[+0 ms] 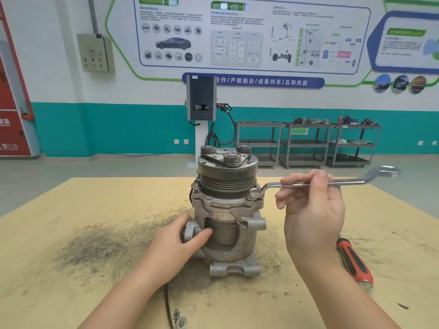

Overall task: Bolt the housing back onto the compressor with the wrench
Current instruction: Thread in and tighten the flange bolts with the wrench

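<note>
Compressor (226, 210) stands between hands: left (177, 241) steadies it, right (311, 205) pinches wrench (320, 184).

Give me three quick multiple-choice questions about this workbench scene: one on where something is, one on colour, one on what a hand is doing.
1. Where is the screwdriver?
A. On the table, right of the compressor
B. On top of the compressor
C. On a far shelf

2. What colour is its handle?
A. Blue and white
B. Red and black
C. Yellow

3. What is the right hand doing?
A. Resting flat on the table
B. Holding the screwdriver
C. Holding the wrench

Answers: 1 A, it lies on the tabletop; 2 B, red with black grips; 3 C, fingers curl round the wrench shaft.
</note>
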